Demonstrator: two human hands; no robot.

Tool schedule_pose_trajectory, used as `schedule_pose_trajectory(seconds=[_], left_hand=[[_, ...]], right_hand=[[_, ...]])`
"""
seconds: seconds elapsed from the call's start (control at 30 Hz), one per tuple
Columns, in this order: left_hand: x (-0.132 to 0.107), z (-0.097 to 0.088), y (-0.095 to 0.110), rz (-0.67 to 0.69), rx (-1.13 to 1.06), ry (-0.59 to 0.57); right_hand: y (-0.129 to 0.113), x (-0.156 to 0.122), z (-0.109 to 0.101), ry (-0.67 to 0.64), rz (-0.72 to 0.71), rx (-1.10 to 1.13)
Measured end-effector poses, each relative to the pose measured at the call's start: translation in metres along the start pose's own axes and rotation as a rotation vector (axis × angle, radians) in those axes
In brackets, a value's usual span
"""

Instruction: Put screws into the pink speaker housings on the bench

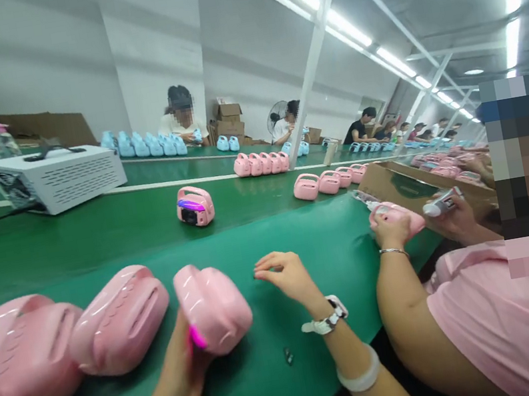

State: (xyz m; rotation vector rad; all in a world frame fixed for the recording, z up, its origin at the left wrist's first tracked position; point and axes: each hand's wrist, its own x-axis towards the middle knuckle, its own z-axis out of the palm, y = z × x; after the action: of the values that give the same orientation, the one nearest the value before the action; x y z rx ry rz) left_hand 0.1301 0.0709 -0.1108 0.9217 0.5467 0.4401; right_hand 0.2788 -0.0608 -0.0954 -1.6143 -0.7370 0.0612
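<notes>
My left hand (189, 352) grips a pink portable speaker (216, 307) from its left and underneath, tilted above the green mat; a magenta light glows at its lower edge. Just right of it, my right hand (285, 275) is raised with thumb and fingers pinched. A tiny dark piece shows at those fingertips, too small to name. Small dark bits (288, 356) lie on the mat below the right hand. Left of my left hand stand two more pink speakers, the nearer one (120, 320) beside a larger-looking one (23, 363).
A lit pink speaker (195, 206) stands on the green bench (147, 224). Behind it at left is a white vented metal box (63, 177). At right, a co-worker in a pink sleeve (496, 308) holds a speaker (397, 216) and a tube (442, 202), beside a cardboard box (373, 180).
</notes>
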Motion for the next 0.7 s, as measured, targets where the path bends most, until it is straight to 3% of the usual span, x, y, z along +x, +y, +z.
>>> schedule_pose_trajectory(seconds=[0.13, 0.27, 0.47, 0.7], left_hand=[[0.037, 0.021, -0.008, 0.203, 0.041, -0.006], [0.057, 0.029, -0.02, 0.317, 0.105, -0.042], [0.054, 0.021, -0.025, 0.307, 0.092, -0.145], [0.055, 0.014, -0.026, 0.266, 0.075, -0.226]], right_hand=[[0.01, -0.006, -0.015, 0.001, 0.013, -0.1], [-0.012, -0.011, 0.0, -0.057, -0.063, -0.091], [-0.042, -0.004, 0.039, -0.141, -0.271, -0.24], [-0.027, -0.002, 0.041, -0.262, -0.376, -0.175]])
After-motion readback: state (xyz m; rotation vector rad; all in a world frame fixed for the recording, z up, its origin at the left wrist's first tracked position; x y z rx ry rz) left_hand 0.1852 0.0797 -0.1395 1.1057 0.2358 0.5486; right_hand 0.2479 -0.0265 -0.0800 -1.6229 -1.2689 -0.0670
